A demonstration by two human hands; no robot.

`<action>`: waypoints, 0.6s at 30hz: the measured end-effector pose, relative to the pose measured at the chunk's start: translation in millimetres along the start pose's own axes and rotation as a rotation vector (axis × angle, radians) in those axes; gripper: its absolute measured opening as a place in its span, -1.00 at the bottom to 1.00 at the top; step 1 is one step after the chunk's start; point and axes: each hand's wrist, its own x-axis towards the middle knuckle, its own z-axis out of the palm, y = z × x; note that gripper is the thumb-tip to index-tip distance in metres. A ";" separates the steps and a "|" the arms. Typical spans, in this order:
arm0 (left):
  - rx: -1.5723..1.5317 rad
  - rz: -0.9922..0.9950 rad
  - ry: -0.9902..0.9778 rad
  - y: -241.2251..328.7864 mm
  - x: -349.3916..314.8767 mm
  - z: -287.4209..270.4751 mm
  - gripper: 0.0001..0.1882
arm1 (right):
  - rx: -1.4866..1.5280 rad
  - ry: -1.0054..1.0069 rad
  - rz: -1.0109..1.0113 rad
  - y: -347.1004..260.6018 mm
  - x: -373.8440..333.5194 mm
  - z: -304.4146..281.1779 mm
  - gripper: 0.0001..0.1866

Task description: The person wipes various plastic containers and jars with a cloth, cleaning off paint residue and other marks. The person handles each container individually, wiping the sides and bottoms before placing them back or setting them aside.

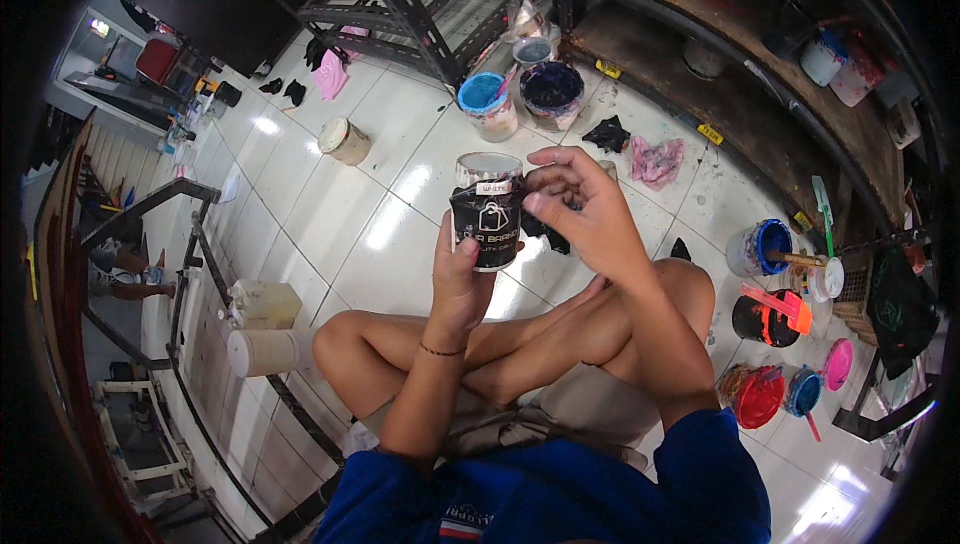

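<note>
Upright in my left hand is a jar with a black printed label. The label's upper edge is ragged, and the pale wall of the jar shows above it under a greyish top. My right hand is at the jar's right side, fingers curled and pinched at the torn edge of the black label. Dark stains mark its fingertips. Black scraps lie on the floor behind the jar, partly hidden by my right hand.
Beyond the jar stand a blue paint tub and a dark paint tub. A pale lidded tub is at left. To my right are an orange-smeared tub and a red paint tub. A rack curves along the far right.
</note>
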 end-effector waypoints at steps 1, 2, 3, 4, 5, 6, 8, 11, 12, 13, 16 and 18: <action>0.017 0.010 0.009 -0.7 0.2 2.1 -0.27 | -0.033 0.036 -0.022 -0.6 -2.8 2.7 -0.64; 0.033 0.021 0.019 -1.4 0.7 3.4 -0.27 | -0.067 0.072 -0.044 -0.6 -3.9 3.2 -0.65; 0.041 0.020 0.020 -2.2 1.5 4.1 -0.27 | -0.015 0.066 -0.018 0.0 -3.5 1.6 -0.66; 0.049 0.019 0.023 -2.9 2.0 4.3 -0.28 | 0.036 0.059 0.009 1.4 -3.0 0.1 -0.68; 0.057 0.018 0.027 -3.6 2.5 4.5 -0.28 | 0.088 0.051 0.037 3.2 -2.5 -1.0 -0.70; 0.075 0.033 0.039 -5.0 2.9 4.4 -0.29 | 0.071 0.057 0.028 6.6 -2.4 -1.2 -0.73; 0.113 0.070 0.065 -8.9 4.9 2.1 -0.31 | 0.039 0.063 0.008 12.9 -0.7 0.7 -0.79; 0.093 0.068 0.048 -13.9 9.5 -4.2 -0.26 | -0.494 0.054 -0.549 4.1 -1.5 4.4 -0.85; 0.038 0.067 0.049 -15.0 10.5 -3.5 -0.27 | -0.554 0.073 -0.596 2.8 -2.8 6.4 -0.84; -0.019 0.065 0.050 -14.3 11.4 1.8 -0.28 | -0.599 0.080 -0.668 4.2 -3.1 7.2 -0.83; -0.091 0.027 0.006 -18.7 9.5 -5.6 -0.29 | -0.716 0.112 -0.856 9.2 -4.6 10.8 -0.79; -0.107 -0.009 0.002 -20.1 9.6 -15.0 -0.27 | -0.702 0.013 -0.906 12.9 -5.3 11.4 -0.80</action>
